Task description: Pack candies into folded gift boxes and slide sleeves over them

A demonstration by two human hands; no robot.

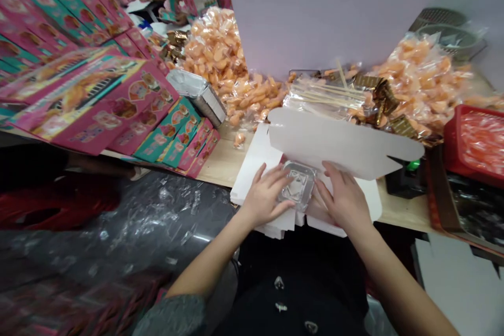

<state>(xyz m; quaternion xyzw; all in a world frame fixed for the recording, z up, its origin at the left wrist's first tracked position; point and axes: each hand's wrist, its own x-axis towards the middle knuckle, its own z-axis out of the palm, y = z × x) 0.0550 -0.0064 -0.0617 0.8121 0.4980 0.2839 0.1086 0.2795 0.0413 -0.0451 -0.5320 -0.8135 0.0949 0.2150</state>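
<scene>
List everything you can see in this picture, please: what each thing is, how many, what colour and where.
plastic tray: one, clear, under the hands
white card: one unfolded sheet, on a white stack, at the table's front
pink boxes: many, pink and green, stacked at left
snack bags: at least two, orange pieces in clear plastic, at the back
wooden sticks: several, pale, in clear wrap, behind the card
gold wrappers: a bunch, gold, beside the right bag
foil container: one, silver, by the pink boxes
red tray: one, red, at far right
table: one, pale wood, under it all
left hand: on the tray's left side
right hand: at the tray's right edge
</scene>
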